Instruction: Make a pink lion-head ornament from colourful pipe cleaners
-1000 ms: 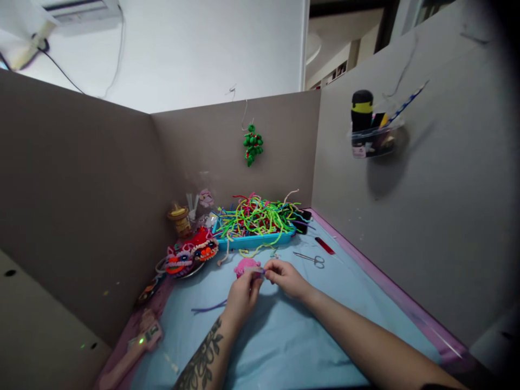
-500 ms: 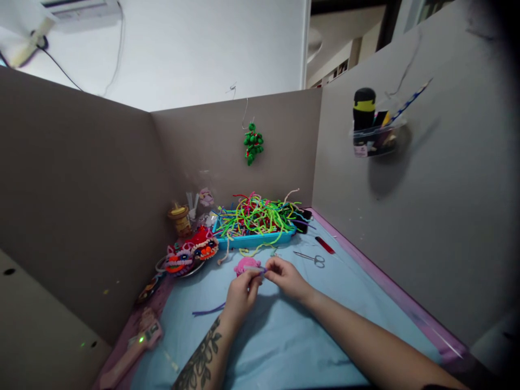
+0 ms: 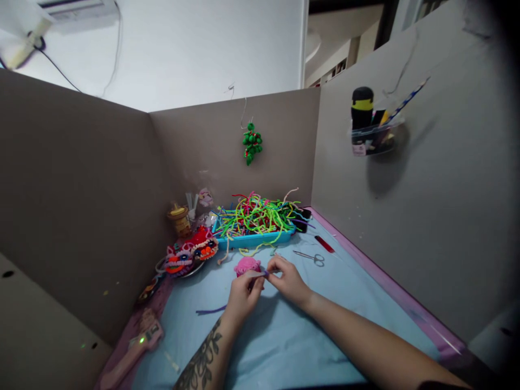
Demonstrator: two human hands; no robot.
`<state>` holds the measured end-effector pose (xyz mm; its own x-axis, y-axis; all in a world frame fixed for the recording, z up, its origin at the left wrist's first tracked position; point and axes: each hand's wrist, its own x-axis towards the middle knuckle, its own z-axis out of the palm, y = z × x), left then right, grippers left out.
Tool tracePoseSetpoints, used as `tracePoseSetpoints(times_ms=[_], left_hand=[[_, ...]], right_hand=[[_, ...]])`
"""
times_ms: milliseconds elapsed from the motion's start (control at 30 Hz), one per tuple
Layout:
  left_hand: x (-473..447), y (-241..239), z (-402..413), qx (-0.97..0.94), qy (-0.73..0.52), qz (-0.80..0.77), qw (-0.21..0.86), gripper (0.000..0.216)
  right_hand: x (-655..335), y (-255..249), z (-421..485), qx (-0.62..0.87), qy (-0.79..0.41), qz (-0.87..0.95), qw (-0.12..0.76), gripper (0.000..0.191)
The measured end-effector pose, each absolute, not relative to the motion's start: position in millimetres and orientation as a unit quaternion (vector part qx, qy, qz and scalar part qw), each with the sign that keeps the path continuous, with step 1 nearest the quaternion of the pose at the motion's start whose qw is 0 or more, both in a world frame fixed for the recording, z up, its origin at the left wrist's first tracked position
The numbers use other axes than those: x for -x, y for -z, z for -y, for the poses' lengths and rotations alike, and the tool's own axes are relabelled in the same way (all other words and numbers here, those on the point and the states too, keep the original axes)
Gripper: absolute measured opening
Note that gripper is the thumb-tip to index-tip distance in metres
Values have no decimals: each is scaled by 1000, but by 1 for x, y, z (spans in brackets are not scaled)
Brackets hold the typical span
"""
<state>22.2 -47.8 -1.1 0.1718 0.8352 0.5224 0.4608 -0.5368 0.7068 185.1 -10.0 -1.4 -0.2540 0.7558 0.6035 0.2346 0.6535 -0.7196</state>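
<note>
My left hand [image 3: 242, 295] pinches a pale strip beside a short purple pipe cleaner [image 3: 266, 274], close to the middle of the cloth. Thumb and fingers of my right hand [image 3: 287, 280] are closed on the purple piece's other end, and the two hands nearly touch. Just behind the left fingers sits a fuzzy pink figure [image 3: 247, 265], its lower part covered by the hand. More purple stems [image 3: 210, 311] stick out left of my left wrist; whether they lie on the cloth or are held, I cannot tell.
A blue tray [image 3: 255, 238] heaped with colourful pipe cleaners [image 3: 260, 214] stands at the back. Scissors [image 3: 311, 258] and a red tool [image 3: 324, 244] lie right. Finished fuzzy pieces [image 3: 187, 257] and a pink glue gun [image 3: 144, 338] are left. Grey panels [image 3: 227, 141] enclose the table.
Both hands remain together. The pale strip and purple piece between them have turned slightly, and the fingers have shifted a little. The view has moved slightly.
</note>
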Motion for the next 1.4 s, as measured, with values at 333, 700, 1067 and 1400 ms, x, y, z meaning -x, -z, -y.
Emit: tracePoseSetpoints(times_ms=[333, 700, 1067, 1400], left_hand=[[-25, 1, 46, -701, -499, -467, 204, 17], [-21, -8, 43, -714, -507, -459, 149, 17], [-19, -10, 45, -743, -511, -408, 141, 16], [-20, -8, 45, -745, -507, -416, 123, 17]], right_hand=[[-180, 6, 13, 341, -244, 747, 516, 11], [-183, -2, 12, 260, -433, 750, 428, 32], [-188, -5, 8, 264, -477, 716, 436, 33], [-190, -11, 10, 288, -329, 748, 499, 15]])
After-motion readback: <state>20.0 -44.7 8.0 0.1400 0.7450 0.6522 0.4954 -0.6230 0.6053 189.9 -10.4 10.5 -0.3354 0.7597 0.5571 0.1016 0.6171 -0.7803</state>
